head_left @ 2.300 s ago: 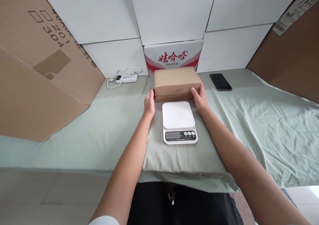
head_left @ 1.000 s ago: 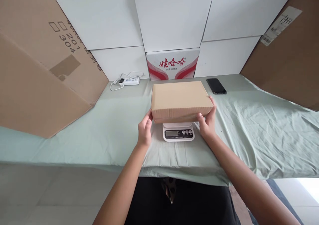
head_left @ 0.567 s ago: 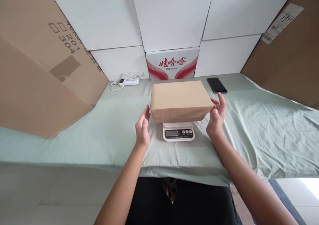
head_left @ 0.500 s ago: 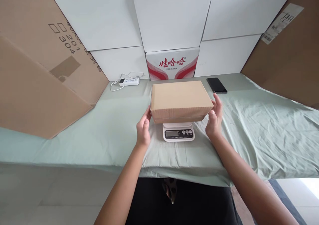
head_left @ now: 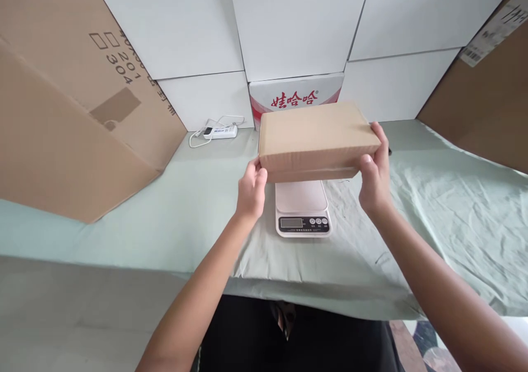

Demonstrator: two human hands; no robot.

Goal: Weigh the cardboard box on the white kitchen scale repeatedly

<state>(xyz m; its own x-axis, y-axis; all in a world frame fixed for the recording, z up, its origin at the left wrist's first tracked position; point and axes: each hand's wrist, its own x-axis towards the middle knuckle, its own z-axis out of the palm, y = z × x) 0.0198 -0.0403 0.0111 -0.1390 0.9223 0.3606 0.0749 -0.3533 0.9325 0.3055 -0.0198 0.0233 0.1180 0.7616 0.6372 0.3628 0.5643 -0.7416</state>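
Head | left fingers (head_left: 260, 178): part-curled, gripping box (head_left: 315, 135) | right fingers (head_left: 368, 167): spread wider, gripping its right end

White panels (head_left: 297, 26) stand behind a green-clothed table (head_left: 181, 212) above grey floor (head_left: 82, 317).

Black trousers (head_left: 243, 339), bare forearms (head_left: 206, 276), bare hands (head_left: 250, 194)

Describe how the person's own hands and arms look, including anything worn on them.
The left hand and right hand are bare: no gloves, rings, watch or bracelet can be seen. The forearms are uncovered as far as the picture shows, with no sleeve in view. Black clothing covers the lap.
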